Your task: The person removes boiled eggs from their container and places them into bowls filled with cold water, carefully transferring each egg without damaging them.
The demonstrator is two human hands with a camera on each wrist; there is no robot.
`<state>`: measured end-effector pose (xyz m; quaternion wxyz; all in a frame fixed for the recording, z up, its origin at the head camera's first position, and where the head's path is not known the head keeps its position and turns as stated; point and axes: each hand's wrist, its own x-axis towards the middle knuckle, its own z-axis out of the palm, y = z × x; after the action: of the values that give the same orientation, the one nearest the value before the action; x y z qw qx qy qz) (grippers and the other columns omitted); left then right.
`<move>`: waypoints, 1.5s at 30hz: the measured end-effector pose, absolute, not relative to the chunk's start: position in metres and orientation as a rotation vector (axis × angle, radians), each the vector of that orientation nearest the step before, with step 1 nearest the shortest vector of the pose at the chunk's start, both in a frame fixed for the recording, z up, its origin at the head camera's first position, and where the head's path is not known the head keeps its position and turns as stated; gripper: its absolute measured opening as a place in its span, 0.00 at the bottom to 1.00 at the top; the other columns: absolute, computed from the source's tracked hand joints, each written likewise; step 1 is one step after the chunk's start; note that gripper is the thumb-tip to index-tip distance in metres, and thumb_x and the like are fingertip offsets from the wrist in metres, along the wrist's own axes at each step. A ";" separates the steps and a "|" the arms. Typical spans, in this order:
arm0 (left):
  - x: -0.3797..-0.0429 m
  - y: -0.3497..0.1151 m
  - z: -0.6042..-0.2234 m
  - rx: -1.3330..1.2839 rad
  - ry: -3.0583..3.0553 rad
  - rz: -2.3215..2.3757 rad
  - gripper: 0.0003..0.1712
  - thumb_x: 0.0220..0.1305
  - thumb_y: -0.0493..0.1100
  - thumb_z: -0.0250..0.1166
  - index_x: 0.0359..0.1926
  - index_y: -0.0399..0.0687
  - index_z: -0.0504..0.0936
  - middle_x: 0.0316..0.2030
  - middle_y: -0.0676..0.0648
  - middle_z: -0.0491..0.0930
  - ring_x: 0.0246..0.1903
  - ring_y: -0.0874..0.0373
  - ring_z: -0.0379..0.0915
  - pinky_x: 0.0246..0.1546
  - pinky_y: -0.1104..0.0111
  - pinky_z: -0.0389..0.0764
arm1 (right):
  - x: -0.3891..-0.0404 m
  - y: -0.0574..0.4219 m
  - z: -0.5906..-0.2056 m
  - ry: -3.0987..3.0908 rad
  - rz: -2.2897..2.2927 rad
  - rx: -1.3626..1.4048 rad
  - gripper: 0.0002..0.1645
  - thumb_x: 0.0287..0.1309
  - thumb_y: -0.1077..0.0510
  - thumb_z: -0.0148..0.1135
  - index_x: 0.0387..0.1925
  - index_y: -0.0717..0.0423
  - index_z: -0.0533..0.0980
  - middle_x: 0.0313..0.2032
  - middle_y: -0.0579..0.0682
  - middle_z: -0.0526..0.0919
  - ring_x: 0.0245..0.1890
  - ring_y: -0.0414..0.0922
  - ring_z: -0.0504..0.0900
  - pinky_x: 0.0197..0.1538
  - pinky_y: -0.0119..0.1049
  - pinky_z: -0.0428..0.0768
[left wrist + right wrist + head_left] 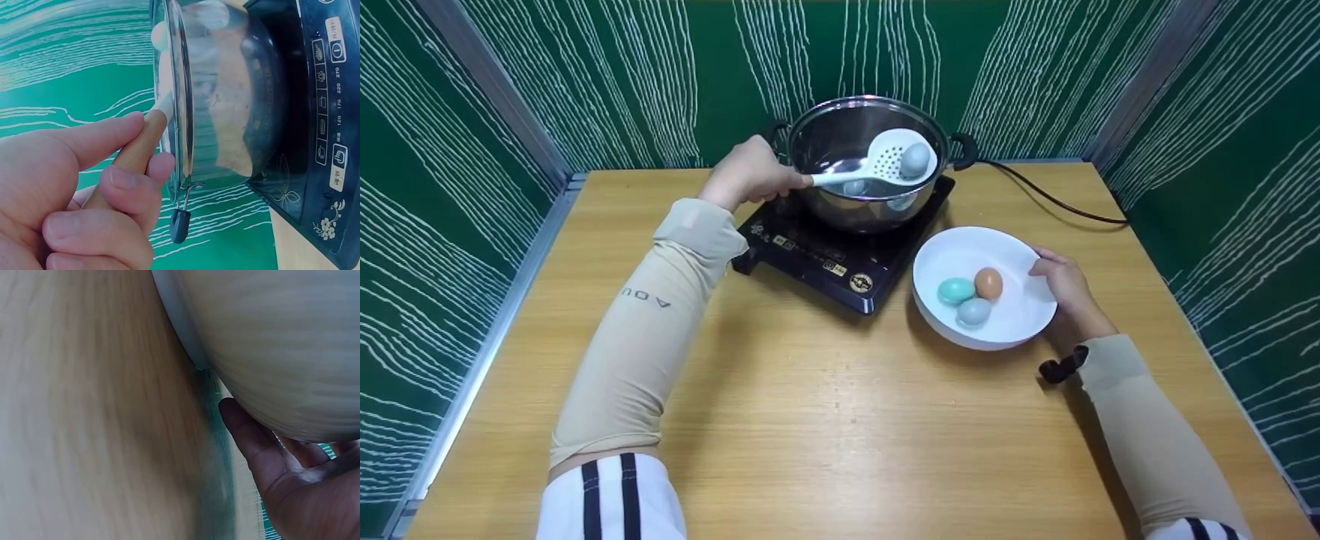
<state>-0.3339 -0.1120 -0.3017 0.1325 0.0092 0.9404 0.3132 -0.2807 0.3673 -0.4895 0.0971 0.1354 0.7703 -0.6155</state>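
Note:
My left hand (pixel 754 172) grips the wooden handle (pixel 132 149) of a white slotted spoon (pixel 885 161). The spoon's perforated head is over the mouth of a steel pot (pixel 866 214), and a pale blue-grey egg (pixel 915 160) lies in it. At the right, my right hand (pixel 1069 289) holds a white bowl (pixel 1024 319) by its side, thumb at the rim and other fingers against the outside. Inside the bowl sit a turquoise egg (pixel 956 290), a brown egg (pixel 988 283) and a pale blue egg (pixel 974 312). The right wrist view shows the bowl's outer wall (pixel 281 349) tilted above the table.
Beneath the pot is a black induction cooker (pixel 829 259), its cord (pixel 1057 199) running off to the right. The pot has black side handles (pixel 964 150). Green panels with white streaks (pixel 622 82) enclose the wooden table (pixel 825 420) at the back and sides.

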 end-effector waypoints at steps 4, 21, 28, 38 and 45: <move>-0.331 -0.116 -0.302 0.060 2.714 0.932 0.20 0.72 0.59 0.73 0.38 0.46 0.87 0.23 0.54 0.77 0.18 0.63 0.64 0.21 0.70 0.63 | -0.280 0.368 -0.489 2.251 -1.838 0.405 0.42 0.75 0.61 0.45 0.86 0.57 0.52 0.86 0.55 0.52 0.87 0.53 0.53 0.85 0.42 0.58; -0.320 -0.129 -0.304 0.109 2.691 0.991 0.22 0.71 0.61 0.73 0.36 0.46 0.89 0.20 0.56 0.76 0.18 0.64 0.63 0.20 0.71 0.63 | -0.280 0.366 -0.489 2.184 -1.938 0.433 0.41 0.73 0.63 0.46 0.86 0.56 0.56 0.86 0.54 0.54 0.86 0.50 0.56 0.84 0.39 0.59; -0.313 -0.133 -0.302 0.130 2.698 0.974 0.23 0.71 0.61 0.73 0.36 0.45 0.90 0.18 0.57 0.75 0.18 0.64 0.62 0.20 0.72 0.62 | -0.280 0.365 -0.491 2.178 -1.962 0.424 0.41 0.73 0.64 0.46 0.85 0.58 0.57 0.86 0.55 0.55 0.85 0.49 0.58 0.82 0.35 0.62; -0.304 -0.139 -0.295 0.121 2.710 0.941 0.24 0.71 0.64 0.73 0.37 0.46 0.91 0.19 0.57 0.74 0.18 0.62 0.61 0.21 0.70 0.61 | -0.280 0.365 -0.490 2.133 -1.965 0.450 0.42 0.75 0.63 0.47 0.87 0.54 0.53 0.87 0.51 0.50 0.88 0.49 0.50 0.86 0.41 0.53; -0.298 -0.142 -0.289 0.143 2.700 0.953 0.25 0.70 0.64 0.74 0.35 0.47 0.91 0.18 0.57 0.72 0.16 0.62 0.58 0.20 0.70 0.59 | -0.279 0.365 -0.491 2.134 -1.953 0.440 0.42 0.75 0.63 0.45 0.87 0.54 0.52 0.87 0.50 0.49 0.88 0.48 0.50 0.86 0.40 0.54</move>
<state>-0.2983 -0.1420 -0.2892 0.1368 0.0495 0.9330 0.3291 -0.2794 0.3650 -0.4906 0.1073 0.1495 0.7251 -0.6636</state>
